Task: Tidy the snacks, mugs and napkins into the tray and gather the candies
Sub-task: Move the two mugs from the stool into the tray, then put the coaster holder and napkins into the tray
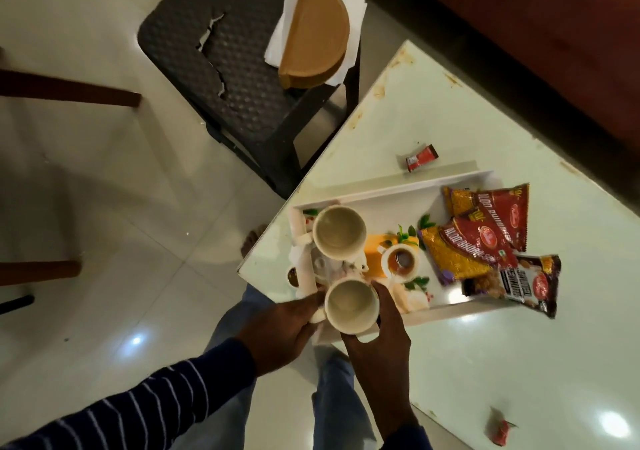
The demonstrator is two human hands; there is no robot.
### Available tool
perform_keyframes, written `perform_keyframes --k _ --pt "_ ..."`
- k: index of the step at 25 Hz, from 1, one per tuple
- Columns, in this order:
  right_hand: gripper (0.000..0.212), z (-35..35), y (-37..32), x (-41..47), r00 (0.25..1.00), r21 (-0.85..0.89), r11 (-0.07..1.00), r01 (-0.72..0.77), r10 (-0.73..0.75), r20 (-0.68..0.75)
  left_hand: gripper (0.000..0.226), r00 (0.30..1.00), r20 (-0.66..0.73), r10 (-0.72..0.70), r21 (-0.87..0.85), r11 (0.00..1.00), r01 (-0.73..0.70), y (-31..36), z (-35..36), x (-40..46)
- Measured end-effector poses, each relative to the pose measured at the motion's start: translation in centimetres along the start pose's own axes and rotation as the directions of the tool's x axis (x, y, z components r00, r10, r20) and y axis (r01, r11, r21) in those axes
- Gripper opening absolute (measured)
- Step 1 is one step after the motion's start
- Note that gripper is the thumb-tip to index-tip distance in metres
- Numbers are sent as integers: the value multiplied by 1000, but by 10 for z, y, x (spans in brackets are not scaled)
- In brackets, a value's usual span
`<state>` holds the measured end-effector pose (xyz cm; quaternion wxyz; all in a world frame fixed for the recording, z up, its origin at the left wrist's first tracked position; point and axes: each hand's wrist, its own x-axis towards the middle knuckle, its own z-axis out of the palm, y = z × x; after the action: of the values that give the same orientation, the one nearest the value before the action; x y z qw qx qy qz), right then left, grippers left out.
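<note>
My left hand (280, 328) and right hand (377, 325) together curl round the near mug (350, 305), left fingers at its handle, right fingers on the far side, at the tray's (391, 189) near corner. A second mug (339, 233) stands in the tray beyond it. Three snack packets (485, 241) lie over the tray's right end. One candy (420, 157) lies on the table (519, 363) beyond the tray; another candy (500, 430) lies near the table's near edge.
</note>
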<state>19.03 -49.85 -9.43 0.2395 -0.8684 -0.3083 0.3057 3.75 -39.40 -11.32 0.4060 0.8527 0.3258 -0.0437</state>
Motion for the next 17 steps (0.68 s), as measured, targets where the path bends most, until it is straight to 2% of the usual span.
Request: perform_keyframes --k 3,4,5,7,8,10,11,13,15,17 --pt "54 5 -4 7 999 98 995 -12 17 -47 53 985 149 -87 -175 978 113 -6 0 0" --pt "56 4 -6 10 997 104 995 8 0 -79 57 984 162 -79 -161 981 106 -12 -2 -3" --pt "67 2 -2 12 995 83 996 23 -15 -96 59 983 165 -83 -89 991 98 -14 -12 -2" --pt "89 -16 -4 9 988 55 987 -151 153 -34 47 997 32 -72 -16 997 72 -18 -46 5" --pt "85 -29 -6 11 982 22 987 -159 160 -96 38 996 -68 -61 -25 998 60 -22 -65 11" --pt "63 -54 -17 27 958 -30 997 -69 58 -282 28 953 -287 -93 -100 993 66 -30 -106 31" --pt "54 -57 -30 44 948 -4 999 -34 30 -317 24 914 -387 -120 -134 988 73 -35 -126 47" --pt "43 -59 -65 89 960 114 992 51 -18 -279 14 821 -536 -194 -198 975 102 -42 -163 85" --pt "37 -51 -106 137 976 241 969 56 -2 -218 10 771 -560 -303 -301 942 152 -45 -191 130" --pt "35 -34 -145 183 988 343 939 3 49 -144 18 748 -514 -420 -420 883 207 -50 -204 169"
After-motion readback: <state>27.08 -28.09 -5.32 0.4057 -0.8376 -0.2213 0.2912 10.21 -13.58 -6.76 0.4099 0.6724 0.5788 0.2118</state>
